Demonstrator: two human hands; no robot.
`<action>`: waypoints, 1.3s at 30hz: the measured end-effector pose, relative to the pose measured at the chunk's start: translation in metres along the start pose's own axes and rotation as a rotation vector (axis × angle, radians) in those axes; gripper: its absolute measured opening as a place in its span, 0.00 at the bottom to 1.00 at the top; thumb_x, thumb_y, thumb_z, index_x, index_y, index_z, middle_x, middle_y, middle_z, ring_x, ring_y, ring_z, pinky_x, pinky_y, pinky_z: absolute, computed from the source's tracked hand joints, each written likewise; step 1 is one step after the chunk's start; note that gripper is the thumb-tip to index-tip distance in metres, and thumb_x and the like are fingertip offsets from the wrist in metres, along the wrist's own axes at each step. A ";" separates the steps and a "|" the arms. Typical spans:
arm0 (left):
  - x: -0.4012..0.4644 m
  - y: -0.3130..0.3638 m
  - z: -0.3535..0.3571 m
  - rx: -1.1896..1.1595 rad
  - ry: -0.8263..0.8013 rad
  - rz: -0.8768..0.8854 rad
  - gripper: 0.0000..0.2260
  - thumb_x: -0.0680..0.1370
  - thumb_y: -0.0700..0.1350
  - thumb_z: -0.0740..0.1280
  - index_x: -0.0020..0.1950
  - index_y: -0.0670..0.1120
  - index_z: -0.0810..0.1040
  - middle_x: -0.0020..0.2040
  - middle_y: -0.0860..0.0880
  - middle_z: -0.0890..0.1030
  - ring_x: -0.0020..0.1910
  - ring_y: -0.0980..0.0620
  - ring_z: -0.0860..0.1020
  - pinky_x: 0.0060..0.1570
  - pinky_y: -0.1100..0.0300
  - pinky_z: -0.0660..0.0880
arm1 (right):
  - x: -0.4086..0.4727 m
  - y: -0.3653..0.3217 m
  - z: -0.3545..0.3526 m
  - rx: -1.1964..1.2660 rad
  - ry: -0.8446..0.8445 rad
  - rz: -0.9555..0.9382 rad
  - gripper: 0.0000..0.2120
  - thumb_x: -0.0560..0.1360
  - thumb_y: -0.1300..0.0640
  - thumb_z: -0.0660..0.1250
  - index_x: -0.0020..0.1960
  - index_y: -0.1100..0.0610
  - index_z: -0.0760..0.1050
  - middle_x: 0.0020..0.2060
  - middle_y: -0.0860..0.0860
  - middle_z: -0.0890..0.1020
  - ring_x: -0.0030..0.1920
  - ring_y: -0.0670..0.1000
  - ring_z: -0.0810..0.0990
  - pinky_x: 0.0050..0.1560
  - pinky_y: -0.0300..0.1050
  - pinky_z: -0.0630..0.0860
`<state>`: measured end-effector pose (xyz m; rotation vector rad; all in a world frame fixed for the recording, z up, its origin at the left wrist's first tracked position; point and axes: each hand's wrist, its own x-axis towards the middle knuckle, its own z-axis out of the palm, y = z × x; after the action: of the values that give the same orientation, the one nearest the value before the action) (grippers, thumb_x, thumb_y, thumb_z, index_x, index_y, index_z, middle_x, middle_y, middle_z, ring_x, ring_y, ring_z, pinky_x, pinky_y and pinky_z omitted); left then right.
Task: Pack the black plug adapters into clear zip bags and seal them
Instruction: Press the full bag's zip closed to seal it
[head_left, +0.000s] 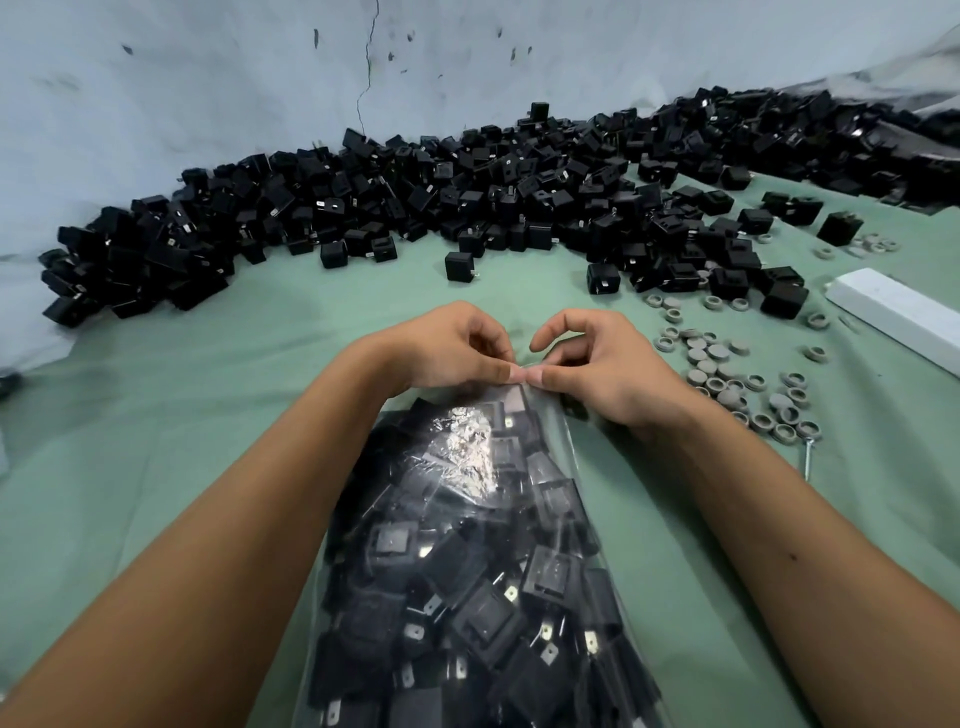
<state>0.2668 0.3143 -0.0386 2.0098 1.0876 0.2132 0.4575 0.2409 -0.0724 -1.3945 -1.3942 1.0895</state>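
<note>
Head view: one clear zip bag packed with black plug adapters lies on the green counter; left hand and right hand each pinch its far edge, thumbs touching; beyond it, one uncountable adapter pile; right of it, grey rings

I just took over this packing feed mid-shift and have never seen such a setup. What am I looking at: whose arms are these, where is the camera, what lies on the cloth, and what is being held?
There is no machine here. The single picture comes from a camera worn on a person's head, looking forward and down, so the two bare arms are that person's own. The left hand and right hand meet at the far end of a clear zip bag full of black plug adapters, and pinch its edge between their fingertips. The bag lies on a green cloth. Beyond the hands, a long pile of loose adapters runs along a pale wall. To the right lie small grey rings and caps and a white bar.
</note>
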 end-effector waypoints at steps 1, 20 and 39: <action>0.002 0.001 -0.001 -0.011 -0.026 -0.008 0.06 0.77 0.46 0.76 0.47 0.43 0.85 0.38 0.48 0.84 0.37 0.56 0.79 0.40 0.61 0.77 | 0.001 0.001 0.000 0.026 0.006 0.006 0.12 0.73 0.64 0.78 0.51 0.59 0.77 0.35 0.55 0.85 0.25 0.48 0.74 0.23 0.40 0.68; 0.003 0.013 -0.009 0.240 -0.137 -0.027 0.09 0.82 0.43 0.67 0.46 0.42 0.83 0.34 0.52 0.78 0.30 0.57 0.72 0.37 0.62 0.70 | 0.020 0.013 0.013 0.037 0.164 0.018 0.15 0.70 0.60 0.81 0.46 0.56 0.75 0.36 0.55 0.87 0.23 0.46 0.76 0.22 0.36 0.67; -0.002 -0.020 -0.024 -0.084 -0.127 -0.077 0.14 0.80 0.49 0.70 0.38 0.43 0.82 0.27 0.53 0.75 0.23 0.57 0.69 0.24 0.67 0.67 | 0.097 -0.008 -0.013 0.070 -0.677 0.034 0.16 0.69 0.69 0.74 0.49 0.58 0.71 0.33 0.55 0.82 0.26 0.46 0.76 0.19 0.32 0.61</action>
<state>0.2417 0.3328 -0.0367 1.8769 1.0558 0.0886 0.4675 0.3376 -0.0623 -1.0341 -1.7731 1.7142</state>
